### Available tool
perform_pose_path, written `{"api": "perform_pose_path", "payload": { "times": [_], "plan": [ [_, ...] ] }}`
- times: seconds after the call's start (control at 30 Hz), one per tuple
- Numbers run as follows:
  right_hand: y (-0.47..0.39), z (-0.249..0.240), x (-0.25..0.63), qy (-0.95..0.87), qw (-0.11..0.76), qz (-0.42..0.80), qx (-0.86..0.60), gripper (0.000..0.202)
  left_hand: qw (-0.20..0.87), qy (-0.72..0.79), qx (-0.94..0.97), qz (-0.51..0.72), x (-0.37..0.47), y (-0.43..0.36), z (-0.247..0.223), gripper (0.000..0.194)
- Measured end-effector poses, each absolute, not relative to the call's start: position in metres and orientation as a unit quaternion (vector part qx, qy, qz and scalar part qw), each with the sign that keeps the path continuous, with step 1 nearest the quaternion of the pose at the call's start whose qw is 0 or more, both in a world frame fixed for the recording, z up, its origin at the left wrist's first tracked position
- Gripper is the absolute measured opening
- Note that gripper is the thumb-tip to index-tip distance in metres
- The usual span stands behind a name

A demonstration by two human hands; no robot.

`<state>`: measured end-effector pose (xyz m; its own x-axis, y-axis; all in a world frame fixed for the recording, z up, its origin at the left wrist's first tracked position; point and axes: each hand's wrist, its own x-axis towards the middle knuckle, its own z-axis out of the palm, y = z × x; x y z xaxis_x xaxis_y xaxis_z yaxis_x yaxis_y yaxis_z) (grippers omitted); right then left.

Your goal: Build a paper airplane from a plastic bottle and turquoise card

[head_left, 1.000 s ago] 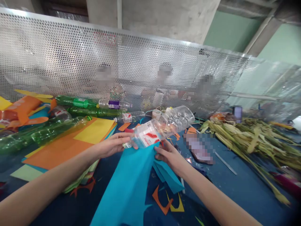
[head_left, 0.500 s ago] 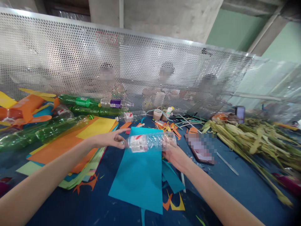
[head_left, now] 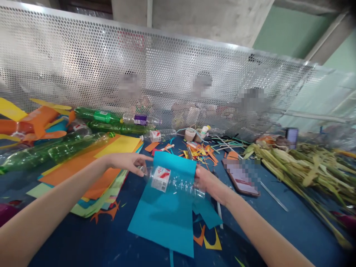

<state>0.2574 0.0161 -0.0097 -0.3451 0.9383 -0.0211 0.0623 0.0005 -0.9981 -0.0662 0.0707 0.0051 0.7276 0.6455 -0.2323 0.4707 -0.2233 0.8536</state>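
A clear plastic bottle (head_left: 161, 179) with a red and white label lies sideways across a sheet of blue paper (head_left: 167, 222). The paper's far end curls up behind the bottle. My left hand (head_left: 126, 163) is at the bottle's neck, thumb and fingers around the cap, while its index finger stretches to the paper's raised left edge. On the other side, my right hand (head_left: 213, 184) is closed at the paper's raised right edge, against the bottle's base. Its fingertips are partly hidden. Blue paper offcuts (head_left: 208, 213) lie beside the sheet.
Stacked coloured paper (head_left: 102, 178) and green bottles (head_left: 80, 146) lie left. At the back are paper scraps (head_left: 204, 150) and a small glue bottle (head_left: 205, 130). A phone (head_left: 241, 178) and dried husks (head_left: 294, 163) are right. People sit behind a perforated metal screen (head_left: 167, 74).
The bottle has come down and nearer to me onto the blue paper. The paper's far end now stands up behind it. My right hand has shifted from the bottle's base to the paper's edge.
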Motion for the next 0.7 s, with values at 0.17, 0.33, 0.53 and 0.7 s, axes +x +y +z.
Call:
{"api": "perform_pose_path", "payload": {
  "times": [0.17, 0.33, 0.53, 0.7],
  "plan": [
    [0.01, -0.009, 0.254, -0.651, 0.314, 0.585, -0.369, 0.054, 0.524, 0.362, 0.761, 0.126, -0.064, 0.071, 0.002, 0.073],
    [0.007, -0.008, 0.253, -0.712, 0.303, 0.494, -0.396, 0.047, 0.497, 0.347, 0.787, 0.113, -0.066, 0.072, 0.001, 0.073],
    [0.007, -0.015, 0.25, -0.685, 0.307, 0.534, -0.389, 0.053, 0.396, 0.364, 0.83, 0.145, -0.044, 0.06, 0.01, 0.05],
    [0.006, -0.015, 0.249, -0.685, 0.294, 0.549, -0.377, 0.058, 0.295, 0.384, 0.868, 0.112, -0.026, 0.047, 0.018, 0.048]
  ]
}}
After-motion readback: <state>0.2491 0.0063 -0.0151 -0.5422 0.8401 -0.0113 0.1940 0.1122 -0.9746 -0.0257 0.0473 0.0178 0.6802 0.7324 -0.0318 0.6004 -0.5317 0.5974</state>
